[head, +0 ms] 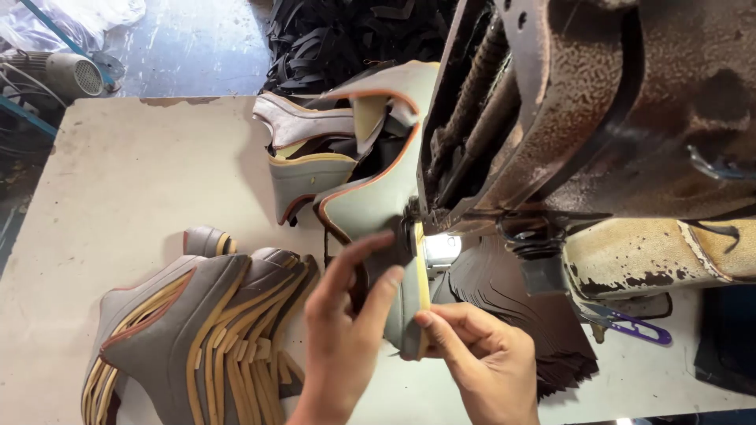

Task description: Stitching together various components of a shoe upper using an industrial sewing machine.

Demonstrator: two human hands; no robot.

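Observation:
My left hand (346,330) and my right hand (480,358) both grip a grey shoe upper piece (374,201) with orange and yellow edging. The piece is held upright against the needle area (417,228) of a worn, rusty sewing machine (598,102). My left fingers press on its grey face; my right thumb and fingers pinch its yellow-lined edge near the bottom. A small lamp (441,248) glows just behind the piece.
A stack of grey uppers with yellow lining (197,338) lies at the lower left on the beige table (118,189). More sewn uppers (307,149) hang behind the machine. Dark cut pieces (520,307) and purple-handled snips (634,324) lie at the right. Black scraps (346,31) pile beyond the table.

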